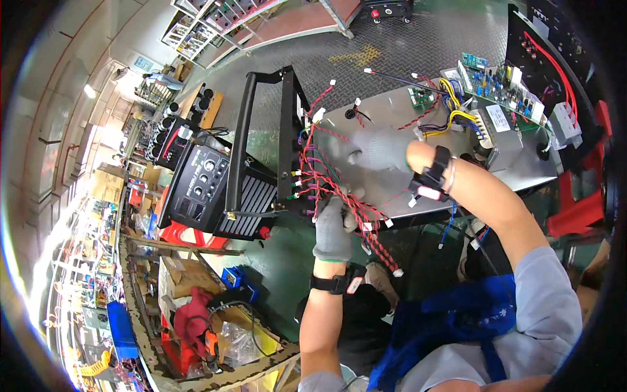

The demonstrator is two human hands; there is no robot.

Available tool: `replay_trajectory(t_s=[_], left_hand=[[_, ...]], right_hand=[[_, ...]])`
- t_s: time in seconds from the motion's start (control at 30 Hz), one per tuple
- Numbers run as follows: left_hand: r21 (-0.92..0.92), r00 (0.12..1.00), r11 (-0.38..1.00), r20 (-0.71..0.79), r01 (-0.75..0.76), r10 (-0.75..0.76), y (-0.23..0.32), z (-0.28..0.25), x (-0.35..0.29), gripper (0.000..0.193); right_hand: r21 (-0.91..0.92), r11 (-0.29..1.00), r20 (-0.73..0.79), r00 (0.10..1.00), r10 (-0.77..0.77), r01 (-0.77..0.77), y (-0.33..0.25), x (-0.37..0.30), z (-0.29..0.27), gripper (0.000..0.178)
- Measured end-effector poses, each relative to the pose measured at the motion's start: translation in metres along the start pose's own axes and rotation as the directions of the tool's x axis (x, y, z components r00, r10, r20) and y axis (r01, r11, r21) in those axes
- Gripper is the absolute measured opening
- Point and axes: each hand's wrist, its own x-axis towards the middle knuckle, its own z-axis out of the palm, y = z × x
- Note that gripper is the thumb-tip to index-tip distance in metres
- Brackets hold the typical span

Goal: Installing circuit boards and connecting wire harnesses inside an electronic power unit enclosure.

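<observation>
My left hand (332, 230), in a grey glove, is at the lower part of an upright black panel with a handle (288, 130). Its fingers close around part of a bundle of red twisted wires (356, 208) with white plugs. My right hand (382, 149), also gloved, is above a bare metal base plate (418, 184), its fingertips toward the panel and wires. Those fingertips are smeared, so their grip is unclear. Behind the right wrist, a green circuit board (503, 88) stands beside yellow and blue wires (450, 108).
A black machine with knobs (208, 179) stands left of the panel. Below it, a worn-edged cart holds a cardboard box (186, 277) and a red cloth (196, 313). Another black panel (548, 59) rises at the right, near a red frame (584, 189). A rack (261, 32) stands beyond.
</observation>
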Motion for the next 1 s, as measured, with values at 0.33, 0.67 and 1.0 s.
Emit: replay_trajectory(t_s=[0.33,0.67,1.0], left_hand=[[0.044,0.974,0.995,-0.206,-0.091,0.098,-0.008,0.017,0.001,0.014],[-0.406,0.996,0.910,0.001,-0.086,0.094,-0.008,0.032,0.011,0.013],[-0.258,0.976,0.954,0.189,0.156,-0.108,-0.002,-0.008,0.006,0.010]], right_hand=[[0.567,0.732,0.321,0.920,0.225,-0.377,-0.022,0.011,0.002,0.031],[0.692,0.538,0.383,0.877,0.291,-0.481,0.026,-0.021,-0.003,0.026],[0.565,0.649,0.487,0.841,0.236,-0.509,0.026,-0.026,-0.065,0.037]])
